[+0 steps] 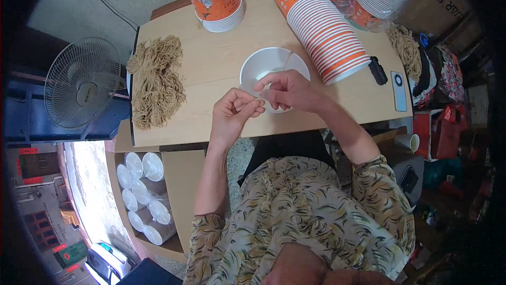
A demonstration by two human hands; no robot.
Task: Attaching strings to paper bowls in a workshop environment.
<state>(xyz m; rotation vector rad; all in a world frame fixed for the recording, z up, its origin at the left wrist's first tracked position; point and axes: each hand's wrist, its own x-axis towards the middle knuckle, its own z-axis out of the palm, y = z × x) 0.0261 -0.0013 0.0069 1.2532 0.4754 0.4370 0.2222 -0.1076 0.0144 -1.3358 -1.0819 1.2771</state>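
Observation:
A white paper bucket [249, 66] stands near the front edge of the table, its open mouth facing up. A thin tan strand of twine [288, 59] runs down its inside from the far rim. My left hand [234, 112] is at the near left of the rim, thumb and finger pinched together on something too small to make out. Over the near part of the mouth, my right hand [290, 90] curls its fingers toward the left hand. What its fingertips hold is hidden. The two hands' fingertips are close together.
Bundled tan twine [158, 82] lies on the table's left. A nested stack of orange-and-white buckets [327, 35] lies at right, another upside-down stack [217, 1] at the back. A phone [399, 91] rests at the right edge. A fan [84, 82] and a carton of clear-wrapped cups [142, 193] are left.

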